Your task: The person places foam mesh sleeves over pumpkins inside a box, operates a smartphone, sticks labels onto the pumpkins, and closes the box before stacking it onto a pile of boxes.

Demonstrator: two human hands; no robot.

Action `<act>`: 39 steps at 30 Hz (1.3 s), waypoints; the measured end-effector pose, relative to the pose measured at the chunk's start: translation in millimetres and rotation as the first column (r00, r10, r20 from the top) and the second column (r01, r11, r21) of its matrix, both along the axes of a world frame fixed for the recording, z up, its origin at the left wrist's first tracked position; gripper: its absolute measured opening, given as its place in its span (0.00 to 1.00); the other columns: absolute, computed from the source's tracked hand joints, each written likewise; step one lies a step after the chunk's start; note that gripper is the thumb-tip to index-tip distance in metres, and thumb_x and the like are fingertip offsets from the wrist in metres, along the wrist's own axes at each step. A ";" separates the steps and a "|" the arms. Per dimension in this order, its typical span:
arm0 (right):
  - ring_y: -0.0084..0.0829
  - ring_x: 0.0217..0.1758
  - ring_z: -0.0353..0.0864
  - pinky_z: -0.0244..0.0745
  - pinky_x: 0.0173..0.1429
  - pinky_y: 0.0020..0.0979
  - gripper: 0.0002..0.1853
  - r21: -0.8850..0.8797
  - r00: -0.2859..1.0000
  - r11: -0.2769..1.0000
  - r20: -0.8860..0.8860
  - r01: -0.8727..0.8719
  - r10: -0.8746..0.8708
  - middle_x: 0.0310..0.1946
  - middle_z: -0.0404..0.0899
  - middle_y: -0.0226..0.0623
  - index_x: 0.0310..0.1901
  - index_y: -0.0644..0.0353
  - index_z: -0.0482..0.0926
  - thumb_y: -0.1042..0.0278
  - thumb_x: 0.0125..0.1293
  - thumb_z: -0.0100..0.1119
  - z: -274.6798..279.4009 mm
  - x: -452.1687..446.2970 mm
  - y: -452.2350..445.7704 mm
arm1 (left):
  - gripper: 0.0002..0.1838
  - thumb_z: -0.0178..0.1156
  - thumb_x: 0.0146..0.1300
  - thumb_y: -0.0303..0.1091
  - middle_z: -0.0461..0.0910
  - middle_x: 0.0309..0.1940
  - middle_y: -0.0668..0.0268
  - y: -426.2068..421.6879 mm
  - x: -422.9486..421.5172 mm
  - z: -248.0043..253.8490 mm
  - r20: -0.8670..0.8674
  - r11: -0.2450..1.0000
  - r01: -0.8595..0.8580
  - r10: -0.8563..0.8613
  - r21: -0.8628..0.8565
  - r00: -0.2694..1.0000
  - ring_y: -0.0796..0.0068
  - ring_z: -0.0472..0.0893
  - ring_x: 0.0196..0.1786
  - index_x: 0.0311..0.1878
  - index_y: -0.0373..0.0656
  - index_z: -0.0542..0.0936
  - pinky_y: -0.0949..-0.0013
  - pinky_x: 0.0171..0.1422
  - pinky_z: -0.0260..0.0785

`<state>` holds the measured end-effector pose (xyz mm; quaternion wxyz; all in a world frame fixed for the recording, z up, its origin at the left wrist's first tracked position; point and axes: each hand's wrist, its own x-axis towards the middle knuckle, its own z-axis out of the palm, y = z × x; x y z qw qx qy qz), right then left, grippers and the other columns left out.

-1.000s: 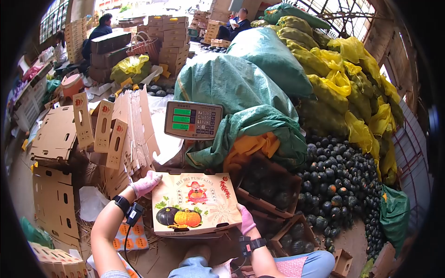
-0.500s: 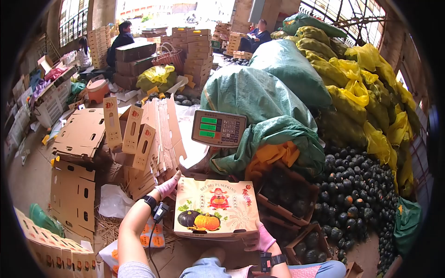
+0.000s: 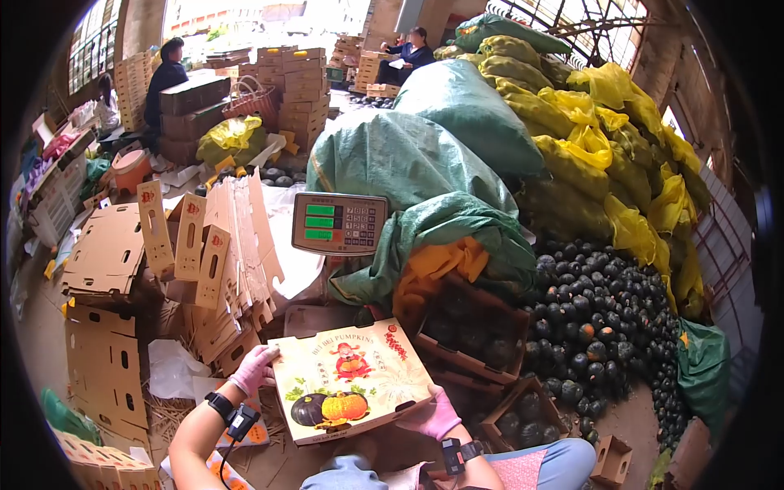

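A closed carton [image 3: 351, 380] printed "Bei Bei Pumpkins" is held tilted above my lap, its left side nearer to me. My left hand [image 3: 254, 370], in a pink glove, grips its upper left edge. At the lower right corner, my right hand [image 3: 435, 413] holds the carton, with part of the fingers hidden beneath it. Just beyond the box stands a scale display [image 3: 340, 223] with green readouts. Part of the scale's platform [image 3: 318, 319] shows behind the carton's far edge.
Flattened cartons [image 3: 237, 245] lean at the left. Green sacks [image 3: 392, 155] and yellow net sacks [image 3: 563, 163] are piled beyond. Dark pumpkins [image 3: 596, 318] cover the floor at right, beside open boxes [image 3: 527, 416] of pumpkins. Two people sit at the back.
The carton, square to me before, is now turned and tilted, lower and nearer to my lap. Both hands have moved with it. The scale platform behind it has come into view.
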<state>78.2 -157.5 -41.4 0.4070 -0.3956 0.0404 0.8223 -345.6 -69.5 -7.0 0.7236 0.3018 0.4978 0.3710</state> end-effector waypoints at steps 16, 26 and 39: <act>0.26 0.31 0.71 0.58 0.27 0.28 0.29 -0.039 0.971 0.997 0.228 -0.066 0.073 0.33 0.77 0.25 0.46 0.42 0.73 0.31 0.50 0.57 -10.3 -35.6 1.9 | 0.33 0.55 0.57 0.66 0.82 0.41 0.60 -6.3 -24.3 29.0 -0.099 0.900 0.209 -0.265 -0.384 0.959 0.64 0.80 0.42 0.50 0.45 0.76 0.55 0.53 0.71; 0.27 0.24 0.72 0.57 0.25 0.26 0.28 -0.049 0.922 0.982 0.336 -0.185 0.191 0.25 0.76 0.29 0.40 0.47 0.76 0.31 0.49 0.59 14.4 -41.7 0.7 | 0.37 0.44 0.65 0.66 0.74 0.59 0.59 -12.2 -27.8 51.5 -0.161 0.867 0.305 -0.392 -0.393 0.906 0.66 0.73 0.60 0.62 0.41 0.68 0.52 0.68 0.60; 0.24 0.26 0.74 0.56 0.25 0.25 0.25 -0.034 0.875 0.966 0.417 -0.256 0.247 0.29 0.76 0.26 0.44 0.43 0.72 0.37 0.51 0.62 19.2 -43.5 3.3 | 0.37 0.51 0.63 0.64 0.73 0.59 0.57 -16.3 -45.8 29.5 -0.081 0.890 0.318 -0.362 -0.326 0.929 0.62 0.74 0.60 0.64 0.43 0.67 0.54 0.66 0.63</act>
